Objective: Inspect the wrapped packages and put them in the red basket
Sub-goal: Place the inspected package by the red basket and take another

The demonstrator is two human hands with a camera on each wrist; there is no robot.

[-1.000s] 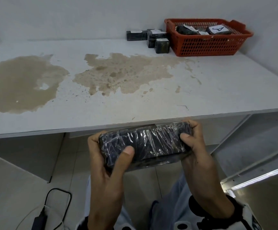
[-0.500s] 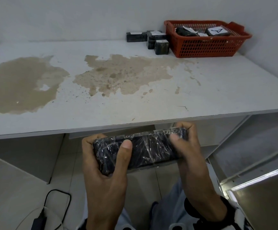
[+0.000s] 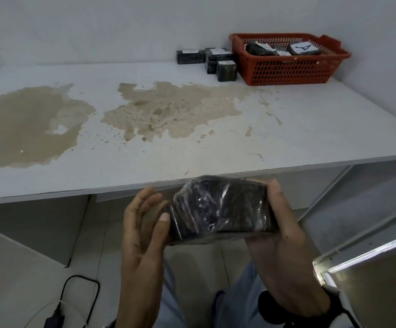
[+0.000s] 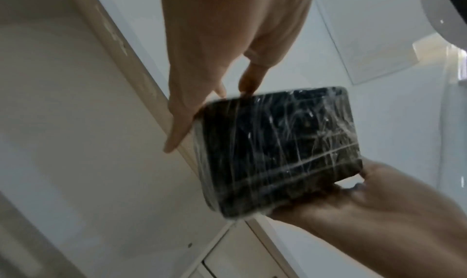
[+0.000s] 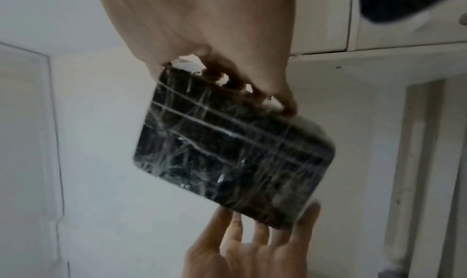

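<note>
the right hand gripped the wrapped package below the table edge; the left hand, fingers loose, touched its end. better to turn it slowly, checking every face before the red basket.

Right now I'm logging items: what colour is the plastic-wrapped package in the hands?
Black under clear, creased film: the wrapped package, gripped by the right hand, shows best in the right wrist view.

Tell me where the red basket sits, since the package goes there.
In the head view the red basket stands at the table's far right corner, with loose wrapped packages just left of it.
</note>
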